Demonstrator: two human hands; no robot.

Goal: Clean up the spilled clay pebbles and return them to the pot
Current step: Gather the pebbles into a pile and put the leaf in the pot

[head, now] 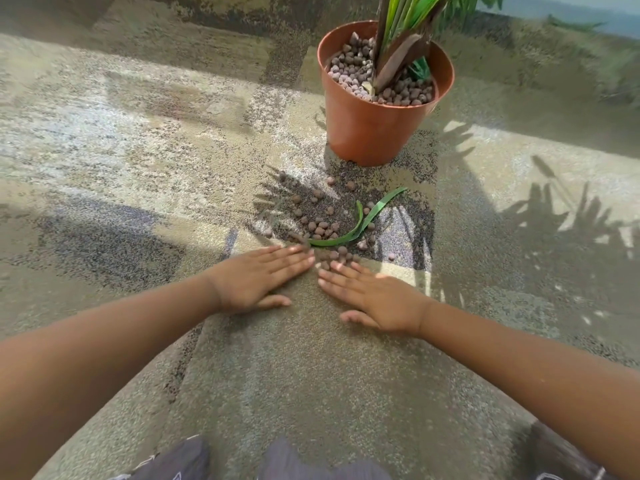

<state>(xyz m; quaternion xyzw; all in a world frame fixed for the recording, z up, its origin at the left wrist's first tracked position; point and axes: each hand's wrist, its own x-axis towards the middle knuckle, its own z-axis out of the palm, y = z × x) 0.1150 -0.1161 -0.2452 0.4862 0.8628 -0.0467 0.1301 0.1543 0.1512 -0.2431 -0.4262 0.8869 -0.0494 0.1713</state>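
Observation:
Several brown clay pebbles lie scattered on the carpet in front of a terracotta pot. The pot stands upright, holds a green plant and is filled with more pebbles. My left hand lies flat on the carpet, palm down, fingers together, fingertips at the near edge of the spill. My right hand is also flat and palm down, fingers slightly spread, fingertips touching the nearest pebbles. Neither hand holds anything.
A loose green leaf curves across the spilled pebbles. The mottled beige carpet stretches all around, with plant shadows on the right. My dark-clothed knees show at the bottom edge. A wall runs along the back.

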